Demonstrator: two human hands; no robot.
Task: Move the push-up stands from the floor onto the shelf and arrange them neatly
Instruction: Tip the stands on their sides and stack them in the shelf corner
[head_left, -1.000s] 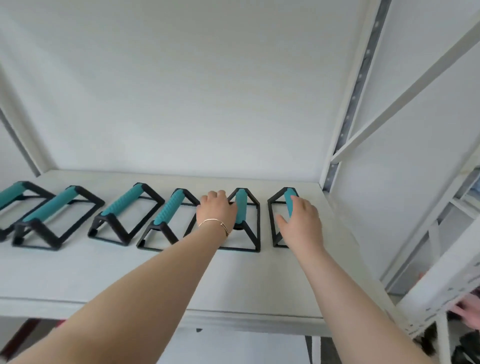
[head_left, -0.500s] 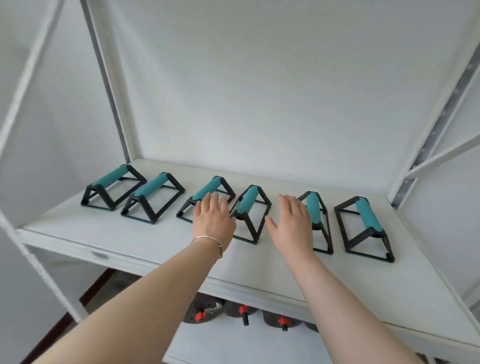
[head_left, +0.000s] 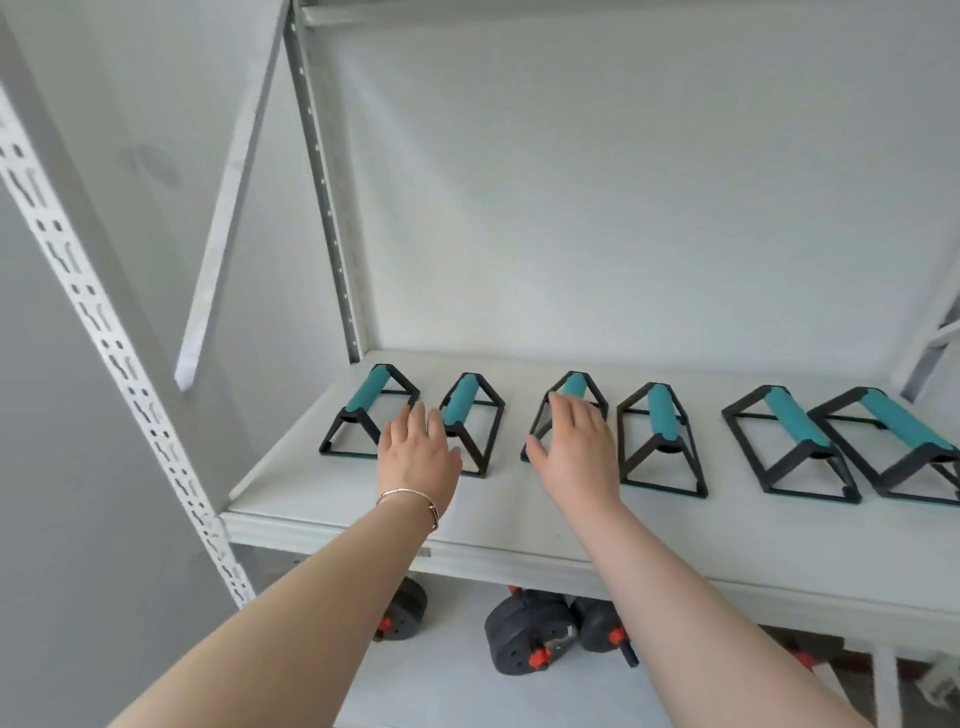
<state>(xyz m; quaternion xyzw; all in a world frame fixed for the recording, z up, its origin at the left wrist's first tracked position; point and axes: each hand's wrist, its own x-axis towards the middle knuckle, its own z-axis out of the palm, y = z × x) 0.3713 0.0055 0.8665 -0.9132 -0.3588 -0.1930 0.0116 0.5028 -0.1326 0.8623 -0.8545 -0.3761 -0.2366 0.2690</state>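
Several push-up stands with black frames and teal grips stand in a row on the white shelf (head_left: 498, 525). My left hand (head_left: 415, 452) is open, fingers spread, between the leftmost stand (head_left: 370, 397) and the second stand (head_left: 465, 400), partly covering both. Open as well, my right hand (head_left: 574, 452) lies over the front of the third stand (head_left: 574, 384). The fourth stand (head_left: 660, 415) sits just right of that hand. Two more stands (head_left: 789, 423) (head_left: 904, 423) stand close together at the right end.
Black dumbbells with red collars (head_left: 524, 631) lie on the lower shelf below. A perforated white upright (head_left: 119, 364) rises at the front left, a grey upright (head_left: 327, 208) at the back left corner. The shelf's back wall is plain white.
The view has swung left along the row. Both hands have left the right-end stands and moved left, now hovering open over the first three stands.
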